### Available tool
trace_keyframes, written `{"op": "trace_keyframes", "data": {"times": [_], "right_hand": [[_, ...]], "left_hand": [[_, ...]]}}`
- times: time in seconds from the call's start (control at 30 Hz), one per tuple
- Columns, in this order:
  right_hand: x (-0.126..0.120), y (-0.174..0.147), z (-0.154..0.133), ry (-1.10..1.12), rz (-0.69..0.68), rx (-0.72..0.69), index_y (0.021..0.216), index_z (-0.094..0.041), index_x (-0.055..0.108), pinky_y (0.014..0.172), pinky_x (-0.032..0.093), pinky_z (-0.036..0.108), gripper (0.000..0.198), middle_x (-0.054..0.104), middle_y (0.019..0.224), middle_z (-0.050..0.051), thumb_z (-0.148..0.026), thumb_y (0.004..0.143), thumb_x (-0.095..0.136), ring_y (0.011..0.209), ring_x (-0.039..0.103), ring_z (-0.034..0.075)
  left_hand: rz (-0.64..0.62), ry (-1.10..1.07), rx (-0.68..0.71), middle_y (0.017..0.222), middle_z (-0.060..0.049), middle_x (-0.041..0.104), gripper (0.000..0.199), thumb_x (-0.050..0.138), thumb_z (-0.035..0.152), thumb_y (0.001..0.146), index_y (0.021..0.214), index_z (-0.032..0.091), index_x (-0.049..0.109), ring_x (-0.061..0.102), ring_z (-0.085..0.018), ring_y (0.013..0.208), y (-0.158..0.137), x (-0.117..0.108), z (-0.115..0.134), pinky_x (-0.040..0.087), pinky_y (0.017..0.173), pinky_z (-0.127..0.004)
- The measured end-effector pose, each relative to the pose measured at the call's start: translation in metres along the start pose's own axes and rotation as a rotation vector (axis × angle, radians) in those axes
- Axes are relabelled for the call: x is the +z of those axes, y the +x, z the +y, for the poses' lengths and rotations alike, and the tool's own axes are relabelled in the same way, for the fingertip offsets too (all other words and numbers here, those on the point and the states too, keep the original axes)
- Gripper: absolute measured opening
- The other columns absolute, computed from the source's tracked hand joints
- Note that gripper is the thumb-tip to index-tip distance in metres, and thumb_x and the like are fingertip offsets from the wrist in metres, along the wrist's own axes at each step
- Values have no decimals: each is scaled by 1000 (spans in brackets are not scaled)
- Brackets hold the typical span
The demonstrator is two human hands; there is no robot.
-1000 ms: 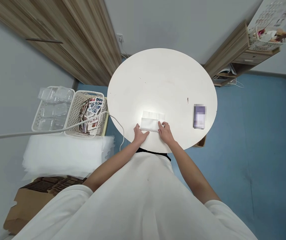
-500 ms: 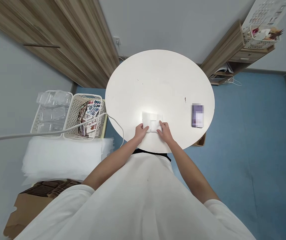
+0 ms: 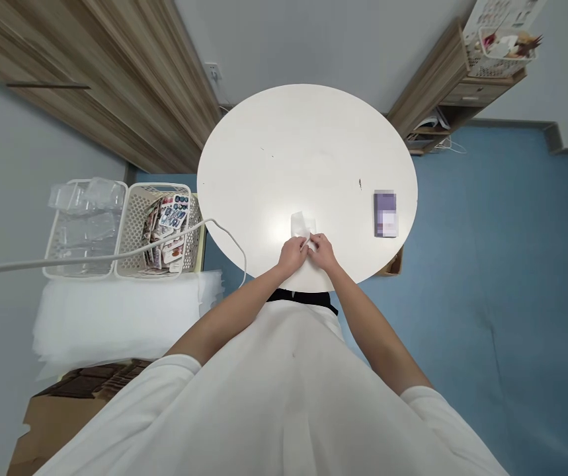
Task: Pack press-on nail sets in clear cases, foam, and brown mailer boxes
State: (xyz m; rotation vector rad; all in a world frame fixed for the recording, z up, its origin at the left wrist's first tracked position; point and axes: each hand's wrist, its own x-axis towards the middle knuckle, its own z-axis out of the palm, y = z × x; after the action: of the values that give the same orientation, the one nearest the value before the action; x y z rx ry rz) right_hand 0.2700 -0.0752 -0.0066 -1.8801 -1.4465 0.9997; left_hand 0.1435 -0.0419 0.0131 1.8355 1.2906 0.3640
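Note:
Near the front edge of the white oval table point(image 3: 308, 139), a thin white sheet point(image 3: 302, 224) lies partly folded, soft like packing foam or paper. My left hand point(image 3: 293, 255) pinches the sheet's near part from the left. From the right, my right hand point(image 3: 323, 253) grips the same part, its fingertips almost meeting the left ones. Whatever may lie inside the fold is hidden by the fingers and the white material.
A purple box-like item point(image 3: 385, 214), partly blurred, lies at the table's right. Left of the table stand a basket of printed cards point(image 3: 132, 228), a basket of clear plastic boxes point(image 3: 55, 228) and a stack of white sheets point(image 3: 115, 311). A white cable point(image 3: 164, 245) crosses to the table's edge.
My hands have come together from either side of the sheet. The sheet's left part, flat before, is now lifted and folded over toward the middle. The view has shifted slightly.

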Motion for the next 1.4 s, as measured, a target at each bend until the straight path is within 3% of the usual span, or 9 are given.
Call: {"op": "trace_keyframes", "data": {"times": [0.17, 0.3, 0.47, 0.57, 0.7, 0.83, 0.97, 1.2, 1.4], "right_hand": [[0, 4, -9, 120, 85, 111, 103, -20, 58, 81, 44, 33, 32, 56, 90, 4, -28, 79, 39, 84, 53, 16], [4, 7, -12, 67, 171, 164, 101, -17, 55, 76, 44, 33, 32, 56, 84, 4, -31, 75, 44, 77, 52, 16], [4, 4, -8, 79, 131, 106, 103, -15, 51, 73, 44, 31, 31, 54, 82, 3, -26, 74, 43, 70, 49, 14], [3, -1, -3, 93, 107, 69, 110, -17, 47, 73, 45, 31, 35, 53, 87, 3, -24, 76, 43, 71, 49, 14], [-5, -11, 0, -16, 66, -38, 124, -18, 37, 79, 45, 35, 47, 50, 108, 10, -20, 78, 41, 86, 50, 17], [-20, -19, -4, -351, -119, -249, 135, -21, 26, 87, 39, 41, 63, 31, 138, 12, -16, 75, 45, 116, 38, 26], [-26, -16, -6, -586, -248, -298, 139, -21, 17, 85, 38, 43, 77, 27, 143, 12, -21, 72, 55, 114, 40, 31], [-24, 7, -4, -618, -300, -400, 132, -14, 27, 75, 43, 38, 65, 41, 129, 17, -18, 73, 54, 93, 52, 26], [-36, -2, 5, -516, -369, -496, 123, -13, 37, 69, 45, 35, 54, 49, 105, 12, -25, 73, 53, 85, 51, 21]], "left_hand": [[-134, 76, 115, 87, -7, 50, 31, 58, 26, 71, 101, 20, 55, 52, -23, 82, -12, -3, -1, 44, 75, -36], [-150, -14, 206, 91, -7, 51, 32, 59, 24, 69, 101, 21, 58, 51, -23, 88, -21, -8, -4, 43, 81, -37], [-52, -24, 170, 100, -8, 55, 25, 44, 21, 81, 99, 21, 61, 52, -21, 96, -14, -17, -10, 42, 87, -35], [16, 63, 149, 122, -10, 46, 31, 51, 27, 79, 110, 22, 57, 40, -27, 116, -5, -16, -8, 33, 97, -42], [-40, 114, 115, 135, -8, 38, 43, 57, 29, 75, 117, 27, 51, 28, -30, 126, -2, -10, -2, 24, 102, -46], [-44, 123, 81, 136, -7, 37, 43, 60, 27, 72, 115, 27, 52, 26, -30, 127, -4, -7, 2, 20, 103, -47], [-23, 105, 19, 133, -6, 41, 45, 62, 24, 68, 112, 26, 51, 25, -31, 128, -3, -4, 4, 18, 103, -48], [29, 82, 1, 121, -10, 48, 59, 64, 22, 61, 116, 22, 44, 37, -29, 120, 3, -7, 7, 32, 96, -45], [-52, 49, 15, 107, -5, 58, 41, 60, 20, 61, 101, 26, 56, 46, -26, 109, -4, -11, 15, 37, 94, -41]]}}
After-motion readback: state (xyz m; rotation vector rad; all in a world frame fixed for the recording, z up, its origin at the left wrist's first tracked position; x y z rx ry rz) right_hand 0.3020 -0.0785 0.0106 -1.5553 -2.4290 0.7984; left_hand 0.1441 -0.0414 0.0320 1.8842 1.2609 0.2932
